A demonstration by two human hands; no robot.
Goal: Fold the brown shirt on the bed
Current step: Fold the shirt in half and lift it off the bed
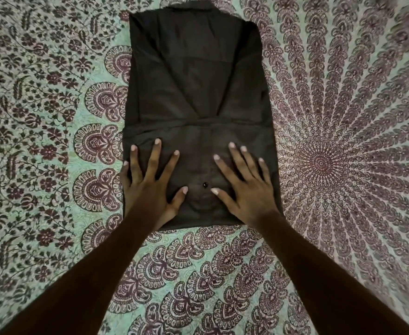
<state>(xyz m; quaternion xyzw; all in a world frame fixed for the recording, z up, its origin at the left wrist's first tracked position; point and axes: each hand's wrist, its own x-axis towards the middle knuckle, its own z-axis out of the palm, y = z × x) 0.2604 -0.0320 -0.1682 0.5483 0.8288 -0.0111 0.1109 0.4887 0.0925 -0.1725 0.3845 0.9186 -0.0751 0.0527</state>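
Currently: brown shirt (193, 81) lies on the bed (53, 141) as a long rectangle, collar at 12 o'clock. At its 6 o'clock end, left hand (147, 187) and right hand (247, 189) press flat, each grip apart, fingers splayed.

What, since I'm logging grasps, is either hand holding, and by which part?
Nothing is held. The left hand and right hand press flat on the near end of the brown shirt.

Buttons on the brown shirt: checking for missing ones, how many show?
1: a dark button near the closest edge of the brown shirt, between the left hand and right hand. Others may be hidden under folds.
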